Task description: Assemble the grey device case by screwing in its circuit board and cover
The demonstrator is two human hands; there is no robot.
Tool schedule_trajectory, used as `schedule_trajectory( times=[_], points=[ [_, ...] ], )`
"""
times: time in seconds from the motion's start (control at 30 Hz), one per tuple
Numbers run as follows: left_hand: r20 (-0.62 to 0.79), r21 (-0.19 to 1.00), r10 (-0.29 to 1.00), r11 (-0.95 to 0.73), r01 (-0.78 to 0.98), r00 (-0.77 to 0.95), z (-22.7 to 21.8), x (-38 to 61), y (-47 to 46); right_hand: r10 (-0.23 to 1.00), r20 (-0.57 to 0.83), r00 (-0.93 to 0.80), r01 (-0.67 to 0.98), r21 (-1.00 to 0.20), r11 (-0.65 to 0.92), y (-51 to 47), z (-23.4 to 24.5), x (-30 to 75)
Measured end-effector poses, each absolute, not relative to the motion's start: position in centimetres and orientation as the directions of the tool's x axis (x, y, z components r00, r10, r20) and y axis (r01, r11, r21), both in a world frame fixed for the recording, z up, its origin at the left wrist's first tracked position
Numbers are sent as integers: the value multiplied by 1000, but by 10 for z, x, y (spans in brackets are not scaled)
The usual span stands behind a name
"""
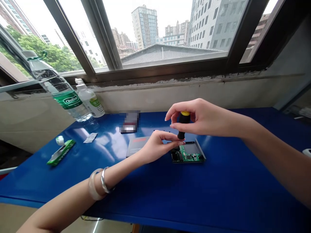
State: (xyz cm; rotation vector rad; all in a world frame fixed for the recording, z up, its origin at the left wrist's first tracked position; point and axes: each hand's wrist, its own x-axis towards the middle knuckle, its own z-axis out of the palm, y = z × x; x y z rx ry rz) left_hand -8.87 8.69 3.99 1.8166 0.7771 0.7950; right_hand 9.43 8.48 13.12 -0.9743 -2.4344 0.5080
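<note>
1. My right grip (198,118) closes around an upright screwdriver (184,118) with a black-and-yellow handle.
2. My left grip (159,145) has fingertips close together at its lower end; I cannot tell whether they pinch it.
3. Just below, a shallow, open grey case (200,150) with a green circuit board (190,157) lies on the glossy blue bench (150,197).
4. A flat grey box (136,143) with red print lies partly behind my left grip.
</note>
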Motion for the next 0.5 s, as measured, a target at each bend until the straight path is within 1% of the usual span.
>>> schedule_trajectory(
  times=[0.13, 0.2, 0.3, 0.4, 0.43, 0.5],
  points=[
    [227, 910, 855, -357, 211, 467, 35, -84, 90, 703, 263, -661, 530, -498, 686, 83, 132, 93],
    [242, 903, 857, -370, 218, 455, 35, -83, 91, 703, 263, -661, 528, -502, 685, 83, 132, 93],
    [188, 900, 822, -363, 241, 538, 40, -86, 94, 712, 256, -654, 528, -519, 672, 84, 131, 94],
    [104, 938, 726, -298, 175, 680, 47, -91, 96, 716, 255, -649, 535, -517, 669, 84, 131, 93],
    [94, 950, 700, -277, 148, 707, 49, -92, 96, 715, 255, -651, 536, -513, 671, 84, 131, 93],
    [101, 961, 690, -255, 110, 716, 50, -94, 96, 711, 257, -655, 536, -506, 676, 84, 130, 93]
  ],
)
